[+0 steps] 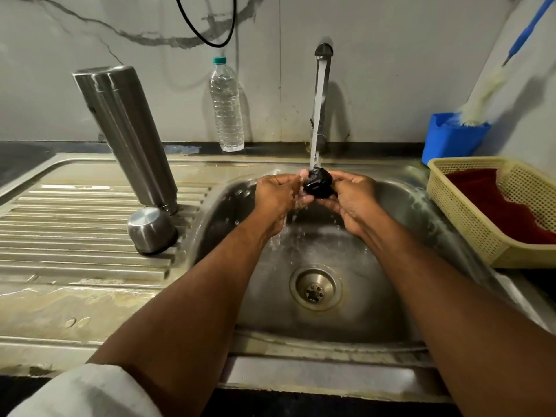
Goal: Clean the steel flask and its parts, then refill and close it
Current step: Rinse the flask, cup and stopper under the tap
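Observation:
The tall steel flask stands upside down on the ribbed drainboard, left of the sink bowl. Its steel cup cap sits mouth down just in front of it. Over the bowl, both hands hold the black inner stopper under the running stream from the tap. My right hand grips the stopper from the right. My left hand touches its left side with wet fingers. Water splashes down off my hands toward the drain.
A clear plastic water bottle with a teal cap stands against the back wall, left of the tap. At the right sit a cream mesh basket holding a red cloth and a blue tub with a bottle brush.

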{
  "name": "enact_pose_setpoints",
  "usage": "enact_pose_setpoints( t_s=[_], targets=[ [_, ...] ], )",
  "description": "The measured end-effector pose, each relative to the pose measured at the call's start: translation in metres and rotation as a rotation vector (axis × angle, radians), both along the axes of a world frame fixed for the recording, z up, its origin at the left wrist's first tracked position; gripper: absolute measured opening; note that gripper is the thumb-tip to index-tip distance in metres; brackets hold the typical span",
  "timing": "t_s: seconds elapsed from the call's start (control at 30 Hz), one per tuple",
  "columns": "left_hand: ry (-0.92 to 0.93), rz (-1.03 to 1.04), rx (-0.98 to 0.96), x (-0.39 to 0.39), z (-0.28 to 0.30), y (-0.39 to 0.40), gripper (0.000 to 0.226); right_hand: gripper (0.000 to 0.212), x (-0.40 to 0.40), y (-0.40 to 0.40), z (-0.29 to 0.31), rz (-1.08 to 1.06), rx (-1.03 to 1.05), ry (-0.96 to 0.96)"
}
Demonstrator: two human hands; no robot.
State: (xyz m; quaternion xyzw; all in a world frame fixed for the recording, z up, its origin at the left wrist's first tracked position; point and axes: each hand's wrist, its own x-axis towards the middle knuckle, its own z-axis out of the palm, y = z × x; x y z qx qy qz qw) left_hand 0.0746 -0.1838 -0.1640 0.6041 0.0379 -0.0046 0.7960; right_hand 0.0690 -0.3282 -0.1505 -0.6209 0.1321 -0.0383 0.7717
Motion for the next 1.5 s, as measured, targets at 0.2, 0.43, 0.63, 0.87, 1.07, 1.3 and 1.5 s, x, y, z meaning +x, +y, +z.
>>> enact_pose_setpoints(
  t_s=[0.2, 0.43, 0.63, 0.87, 1.07, 1.3, 1.5],
  targets=[
    [-0.095, 0.027, 0.145, 0.005, -0.008, -0.002, 0.013, 0.016, 0.0, 0.001, -0.008, -0.001, -0.016, 0.068],
    [0.001, -0.002, 0.061, 0.004, -0.003, 0.002, 0.012, 0.02, 0.001, -0.001, -0.011, -0.009, -0.075, 0.138],
    [0.125, 0.133, -0.008, 0.008, -0.005, 0.005, 0.01, 0.014, -0.005, 0.004, -0.004, 0.064, -0.153, 0.058],
    [0.052, 0.125, 0.149, 0.012, -0.012, 0.006, 0.023, 0.015, -0.004, 0.004, -0.006, 0.162, -0.216, 0.037],
    [0.005, 0.051, 0.18, 0.008, -0.008, 0.012, 0.026, 0.021, -0.006, 0.001, -0.006, 0.167, -0.219, -0.027],
    [0.169, -0.011, 0.053, 0.01, -0.003, 0.02, 0.022, 0.032, -0.004, -0.001, -0.01, 0.098, -0.197, -0.091],
    [0.171, -0.056, 0.11, 0.011, -0.006, 0.018, 0.025, 0.027, -0.006, 0.001, -0.008, -0.01, -0.271, -0.201]
  ],
)
